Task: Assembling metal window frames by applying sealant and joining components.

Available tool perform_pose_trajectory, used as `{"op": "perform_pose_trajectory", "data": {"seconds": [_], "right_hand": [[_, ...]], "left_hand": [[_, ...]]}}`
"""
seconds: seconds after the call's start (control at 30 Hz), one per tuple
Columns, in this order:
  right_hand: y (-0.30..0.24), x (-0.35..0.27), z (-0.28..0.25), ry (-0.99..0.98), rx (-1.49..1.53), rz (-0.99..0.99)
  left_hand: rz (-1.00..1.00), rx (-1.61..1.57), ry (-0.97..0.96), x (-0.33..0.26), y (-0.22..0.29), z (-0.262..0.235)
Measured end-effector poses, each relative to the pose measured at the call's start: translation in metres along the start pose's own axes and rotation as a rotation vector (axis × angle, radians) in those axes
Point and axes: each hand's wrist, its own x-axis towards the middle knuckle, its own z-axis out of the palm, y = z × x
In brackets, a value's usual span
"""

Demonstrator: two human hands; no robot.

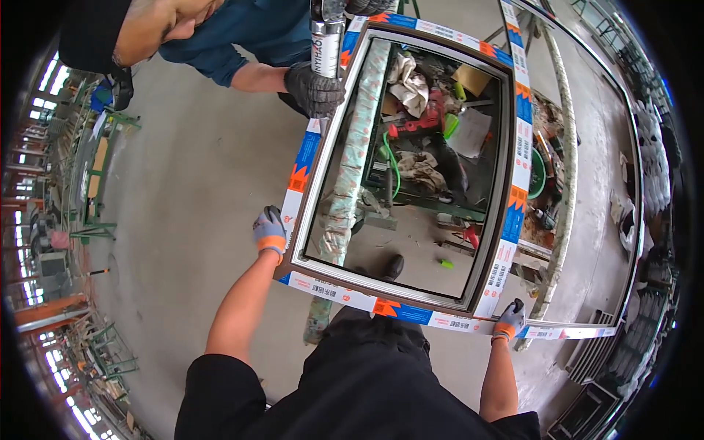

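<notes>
A large window frame (506, 268) lies before me, with dark brown and silver profiles and blue, orange and white protective film. My left hand (270, 230), in a grey glove with an orange cuff, is closed on its left edge near the lower left corner. At the lower bar, right of the inner sash, my right hand (510, 320) in a matching glove is closed round the frame. Across from me, a co-worker's black-gloved hand (315, 89) holds a silver cylindrical tool (326, 48), resembling a caulking gun, upright over the frame's far left corner.
Padded support bars (352, 147) run beneath the frame. Seen through the opening, a lower shelf carries a red power tool (429, 117), rags (411, 84) and a green cord (394, 172). A green bucket (537, 174) stands to the right. Workbenches (99, 176) line the left side.
</notes>
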Motion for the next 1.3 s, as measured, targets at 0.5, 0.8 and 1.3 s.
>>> {"op": "perform_pose_trajectory", "data": {"seconds": [0.5,0.8,1.3], "right_hand": [[0.002,0.001,0.003,-0.064,0.136,0.027],[-0.003,0.001,0.005,-0.056,0.131,-0.019],[0.0,0.004,0.005,-0.045,0.144,-0.012]], "left_hand": [[-0.153,-0.02,-0.075,0.0,0.01,-0.017],[0.071,0.099,0.044,0.001,-0.016,-0.008],[-0.156,-0.029,-0.054,0.003,0.001,-0.014]]}}
